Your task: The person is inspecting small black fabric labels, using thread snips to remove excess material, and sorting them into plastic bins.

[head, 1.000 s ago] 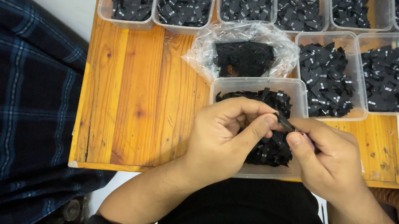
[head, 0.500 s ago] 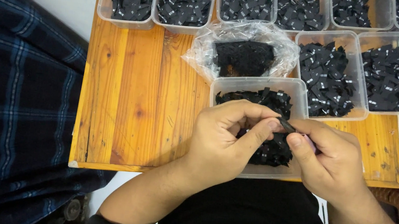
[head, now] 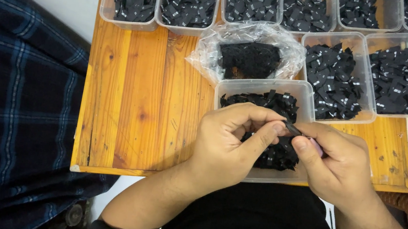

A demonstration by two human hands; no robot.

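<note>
My left hand [head: 229,144] and my right hand [head: 336,163] meet over a clear plastic tub [head: 249,86] at the near edge of a small wooden table [head: 138,95]. Together their fingertips pinch one small black fabric label [head: 292,128]. The tub under them holds a heap of the same black labels [head: 272,157], partly hidden by my hands.
A crumpled clear plastic bag [head: 207,52] with a black bundle lies behind the tub. Several more clear tubs of black labels [head: 332,79] line the back and right of the table. A dark plaid cloth [head: 11,105] lies to the left.
My fingers have shifted slightly on the label; both hands stay over the same tub.
</note>
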